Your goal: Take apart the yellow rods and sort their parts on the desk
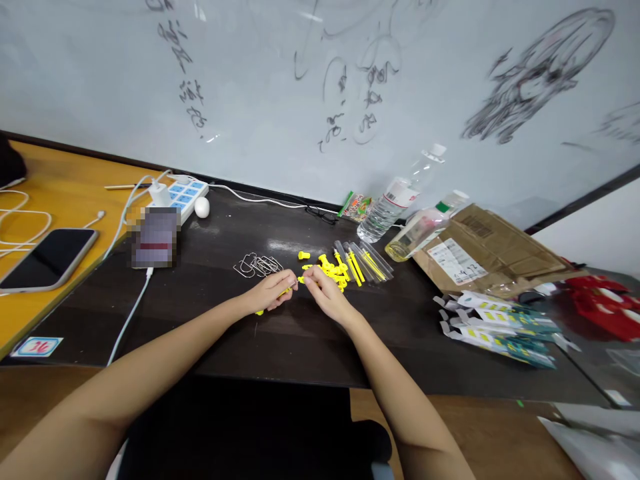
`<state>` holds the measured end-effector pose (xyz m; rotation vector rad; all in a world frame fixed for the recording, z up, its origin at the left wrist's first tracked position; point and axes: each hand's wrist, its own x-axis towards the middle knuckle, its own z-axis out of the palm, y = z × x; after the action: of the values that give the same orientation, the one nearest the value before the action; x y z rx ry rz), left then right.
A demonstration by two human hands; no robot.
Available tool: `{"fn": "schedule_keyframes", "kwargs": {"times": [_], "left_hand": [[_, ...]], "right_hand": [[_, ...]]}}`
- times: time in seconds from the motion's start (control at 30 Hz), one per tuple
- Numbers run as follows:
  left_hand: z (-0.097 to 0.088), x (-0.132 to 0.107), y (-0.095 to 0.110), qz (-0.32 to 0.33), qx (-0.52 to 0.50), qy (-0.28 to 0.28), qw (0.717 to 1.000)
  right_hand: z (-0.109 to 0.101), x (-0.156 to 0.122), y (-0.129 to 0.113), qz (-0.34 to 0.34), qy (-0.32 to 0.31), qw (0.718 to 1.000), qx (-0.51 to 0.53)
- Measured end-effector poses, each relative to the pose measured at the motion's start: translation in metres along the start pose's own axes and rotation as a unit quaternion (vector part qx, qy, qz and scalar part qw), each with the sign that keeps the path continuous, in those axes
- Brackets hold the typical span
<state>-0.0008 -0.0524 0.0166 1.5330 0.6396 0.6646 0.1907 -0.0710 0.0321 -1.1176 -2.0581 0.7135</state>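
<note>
My left hand (273,291) and my right hand (325,291) meet over the dark table (280,333), fingertips pinched together on a small yellow plastic piece (300,281). A yellow bit also shows under my left palm. Just beyond the hands lies a pile of small yellow plastic parts (331,268). Several clear tubes with yellow inserts (363,262) lie to the right of the pile. A cluster of bent metal wire clips (257,265) rests left of the pile, close to my left hand.
Two plastic bottles (400,207) lie at the back by a cardboard package (483,250). Printed packets (500,327) fan out on the right. A power strip (183,197), cables and a phone (47,259) sit left. A whiteboard wall stands behind.
</note>
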Motion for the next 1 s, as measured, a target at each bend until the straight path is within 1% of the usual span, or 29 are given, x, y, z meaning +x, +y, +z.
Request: {"fn": "schedule_keyframes", "kwargs": {"times": [0.23,0.43,0.53,0.67,0.73,0.8,0.9,1.0], "left_hand": [[-0.004,0.0027,-0.0034,-0.024,-0.066,-0.035,0.997],[-0.0023,0.0017,-0.0018,-0.029,-0.068,-0.04,0.996],[-0.001,0.0011,0.0001,-0.022,-0.064,-0.039,0.997],[0.0007,0.001,0.0028,-0.026,-0.054,-0.02,0.998],[0.0011,0.0012,0.0032,-0.03,-0.051,-0.013,0.998],[0.0011,0.0014,0.0028,-0.035,-0.053,-0.016,0.998],[0.0009,0.0013,0.0021,-0.038,-0.053,-0.025,0.998],[0.0012,0.0012,0.0015,-0.017,-0.035,-0.016,0.999]], "right_hand": [[-0.0003,0.0001,-0.0018,0.005,0.003,0.999,-0.042],[-0.0024,-0.001,-0.006,0.013,0.0,0.997,-0.077],[-0.002,-0.0018,-0.0062,0.016,-0.004,0.998,-0.057],[0.001,-0.0024,-0.0041,0.01,0.002,1.0,-0.001],[0.0018,-0.0023,-0.0034,0.009,0.009,1.0,-0.003],[0.0015,-0.0019,-0.0038,0.005,0.01,0.999,-0.038],[-0.0004,-0.0011,-0.0057,-0.009,-0.001,0.992,-0.127],[-0.0013,-0.0005,-0.0067,-0.021,-0.007,0.978,-0.206]]}}
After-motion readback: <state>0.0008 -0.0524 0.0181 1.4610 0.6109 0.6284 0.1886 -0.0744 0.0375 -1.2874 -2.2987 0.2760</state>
